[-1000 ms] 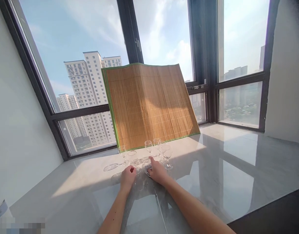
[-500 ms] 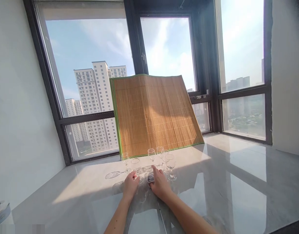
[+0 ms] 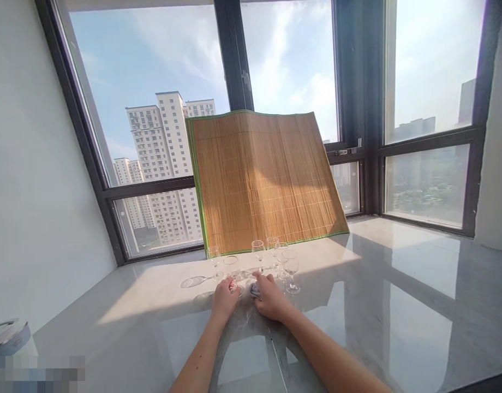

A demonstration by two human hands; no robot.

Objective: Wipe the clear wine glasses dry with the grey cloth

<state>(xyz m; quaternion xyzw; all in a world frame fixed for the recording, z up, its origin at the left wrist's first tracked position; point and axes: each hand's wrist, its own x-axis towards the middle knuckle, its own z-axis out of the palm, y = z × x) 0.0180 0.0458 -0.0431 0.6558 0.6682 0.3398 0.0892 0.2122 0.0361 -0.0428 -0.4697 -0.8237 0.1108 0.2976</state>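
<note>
My left hand is closed around the stem of a small clear wine glass, which stands upright on the glossy grey stone ledge. Just to its right, my right hand bunches a grey cloth in its fingers, the index finger pointing forward. Beyond my left hand stands another stemmed glass. Several more stand in a cluster past my right hand, among them a nearer wine glass and a farther one. Fingertips partly hide the held glass's stem.
A bamboo mat with green edging leans against the dark-framed window behind the glasses. At the lower left is a white and blue container, partly cut off. A white wall borders the ledge on the left.
The camera view has tilted down and shifted slightly, so everything sits a little higher in the picture. Both hands keep their holds on the wine glass and the cloth.
</note>
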